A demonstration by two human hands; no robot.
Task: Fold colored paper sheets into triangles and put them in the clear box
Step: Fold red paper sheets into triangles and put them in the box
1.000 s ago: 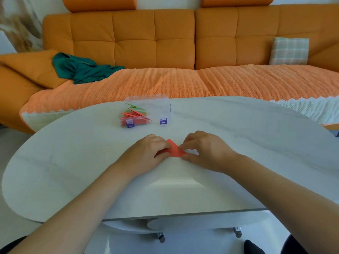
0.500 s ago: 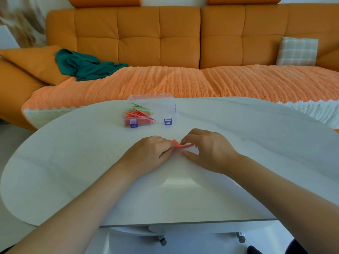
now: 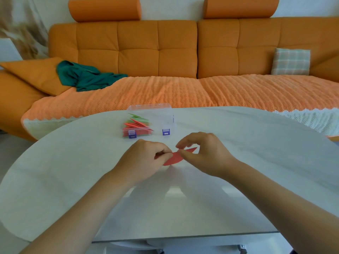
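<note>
Red folded paper (image 3: pixel 173 158) pinched between left hand (image 3: pixel 145 160) and right hand (image 3: pixel 205 154), just above the table (image 3: pixel 256 153); long axis runs left-near to right-far. The clear box (image 3: pixel 156 121) lies beyond, nearer the left hand.

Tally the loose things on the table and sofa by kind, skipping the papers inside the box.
Clear box: 1
Red paper, pinched by left hand and right hand: 1
Green cloth: 1
Cushions: 2
Total: 5
</note>
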